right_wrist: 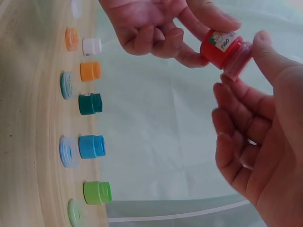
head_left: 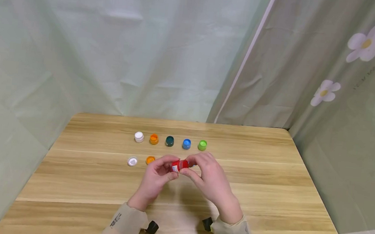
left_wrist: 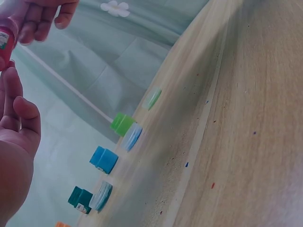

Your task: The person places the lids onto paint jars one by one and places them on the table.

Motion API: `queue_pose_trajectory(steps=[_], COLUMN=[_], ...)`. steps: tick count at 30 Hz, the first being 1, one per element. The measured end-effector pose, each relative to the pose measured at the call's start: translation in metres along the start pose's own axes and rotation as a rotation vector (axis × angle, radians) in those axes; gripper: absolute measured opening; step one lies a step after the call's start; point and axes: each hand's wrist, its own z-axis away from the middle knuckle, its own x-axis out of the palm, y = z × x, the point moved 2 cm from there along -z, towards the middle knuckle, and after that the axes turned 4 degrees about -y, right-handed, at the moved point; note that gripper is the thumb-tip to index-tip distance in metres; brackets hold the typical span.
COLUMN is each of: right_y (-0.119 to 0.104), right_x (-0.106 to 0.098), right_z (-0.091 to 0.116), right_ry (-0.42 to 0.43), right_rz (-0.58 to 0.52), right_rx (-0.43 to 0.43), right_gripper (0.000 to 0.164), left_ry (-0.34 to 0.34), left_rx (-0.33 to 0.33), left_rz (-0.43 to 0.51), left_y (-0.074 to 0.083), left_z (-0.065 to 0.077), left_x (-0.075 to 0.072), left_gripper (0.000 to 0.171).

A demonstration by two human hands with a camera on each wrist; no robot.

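Above the middle of the table, my left hand (head_left: 154,177) grips the body of a small red paint jar (head_left: 176,166) between thumb and fingers. My right hand (head_left: 214,180) pinches its clear, red-tinted lid (right_wrist: 237,60), which sits on the jar's mouth. The jar is tilted on its side, lid toward the right hand. Part of its printed label shows in the right wrist view. Beyond the hands stands a row of lidless paint jars: white (head_left: 139,137), orange (head_left: 153,139), dark green (head_left: 169,141), blue (head_left: 186,144) and light green (head_left: 202,145).
In front of the row lie loose lids: a white lid (head_left: 132,161), an orange lid (head_left: 150,160), a teal-tinted lid (right_wrist: 67,85), a blue-tinted lid (right_wrist: 69,152) and a green-tinted lid (right_wrist: 75,213). The wooden table (head_left: 284,201) meets hanging curtains (head_left: 139,52) at its back.
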Motion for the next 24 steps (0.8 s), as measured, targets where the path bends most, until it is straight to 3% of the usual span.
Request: queue_pose_trajectory(steps=[5,12,17,19,22,24], right_y=[0.0,-0.001,0.004,0.005,0.006,0.007], right_x=[0.004,0.007,0.002,-0.002,-0.008,-0.011], right_z=[0.001,0.002,0.003,0.004,0.004,0.004], right_ry=[-0.03,-0.086,-0.079,-0.039,0.005,0.011], right_rz=[0.022,0.051,0.02,-0.016,-0.074,-0.091], right_rx=[0.1,0.176,0.211,0.197,0.11,0.034], right_gripper=[0.022,0.048,0.047,0.035,0.017,0.028], left_ry=[-0.024,-0.064,-0.051,-0.042,-0.023,-0.017], left_rx=[0.02,0.014,0.01,0.006,-0.02,-0.036], left_rz=[-0.005,-0.009,-0.001,0.007,0.011,0.002], left_y=[0.0,0.0,0.001,0.001,0.001,0.002], left_z=[0.001,0.001,0.0,0.0,0.001,0.001], left_x=[0.004,0.007,0.007,0.006,0.004,0.003], left_gripper=[0.037,0.038,0.039,0.037,0.035,0.034])
